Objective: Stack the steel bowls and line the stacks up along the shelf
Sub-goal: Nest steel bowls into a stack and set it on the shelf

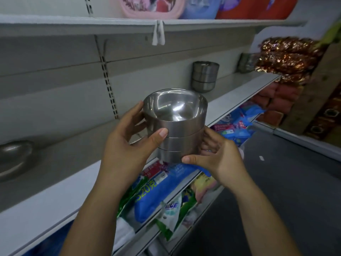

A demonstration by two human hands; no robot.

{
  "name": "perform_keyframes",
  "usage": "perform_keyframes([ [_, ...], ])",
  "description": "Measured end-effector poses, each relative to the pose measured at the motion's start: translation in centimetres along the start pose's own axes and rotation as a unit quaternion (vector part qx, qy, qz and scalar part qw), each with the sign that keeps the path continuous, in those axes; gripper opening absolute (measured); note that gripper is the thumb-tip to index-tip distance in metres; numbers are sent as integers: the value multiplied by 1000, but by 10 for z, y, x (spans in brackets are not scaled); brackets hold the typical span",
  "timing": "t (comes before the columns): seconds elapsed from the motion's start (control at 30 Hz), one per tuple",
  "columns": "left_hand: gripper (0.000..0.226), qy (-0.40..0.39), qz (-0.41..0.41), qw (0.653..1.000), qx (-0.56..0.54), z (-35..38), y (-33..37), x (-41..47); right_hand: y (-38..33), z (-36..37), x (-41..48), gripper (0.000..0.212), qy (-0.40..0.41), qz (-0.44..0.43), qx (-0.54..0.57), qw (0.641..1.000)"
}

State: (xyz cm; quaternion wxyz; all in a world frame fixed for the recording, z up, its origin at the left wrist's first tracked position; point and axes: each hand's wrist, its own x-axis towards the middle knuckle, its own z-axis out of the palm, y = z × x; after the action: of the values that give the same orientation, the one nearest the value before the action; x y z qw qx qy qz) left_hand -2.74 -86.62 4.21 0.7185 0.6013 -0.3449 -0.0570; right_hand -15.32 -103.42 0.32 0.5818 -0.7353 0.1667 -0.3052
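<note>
A stack of three steel bowls (177, 124) is held in front of the shelf (239, 93), over its front edge. My left hand (127, 143) grips the stack's left side, thumb across the front. My right hand (215, 156) holds the lowest bowl from the right and underneath. Further along the shelf stands another stack of steel bowls (204, 76), and a third stack of bowls (246, 62) sits beyond it, partly hidden. A single steel bowl (13, 157) lies at the far left of the shelf.
Shiny copper-coloured packs (287, 56) hang at the shelf's right end. Blue and green bagged goods (162, 189) fill the lower shelf. Plastic basins (153, 6) sit on the upper shelf. A white tag (158, 34) hangs from the upper shelf's edge. Grey aisle floor (286, 182) lies to the right.
</note>
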Motion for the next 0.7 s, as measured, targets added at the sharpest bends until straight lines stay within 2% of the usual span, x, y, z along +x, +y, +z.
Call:
perform_keyframes([
  [0.1, 70, -12, 0, 1000, -1, 26, -11, 24, 10, -21, 22, 84, 8, 3, 2, 1000],
  [0.33, 60, -39, 4, 999, 29, 77, -38, 97, 27, -61, 91, 70, 23, -5, 18, 1000],
  [0.5, 57, -71, 11, 996, 45, 113, -53, 147, 42, -88, 142, 69, 51, -24, 9, 998],
  [0.7, 62, -42, -7, 995, 92, 137, -80, 182, 74, -108, 201, 74, 11, -20, 20, 1000],
])
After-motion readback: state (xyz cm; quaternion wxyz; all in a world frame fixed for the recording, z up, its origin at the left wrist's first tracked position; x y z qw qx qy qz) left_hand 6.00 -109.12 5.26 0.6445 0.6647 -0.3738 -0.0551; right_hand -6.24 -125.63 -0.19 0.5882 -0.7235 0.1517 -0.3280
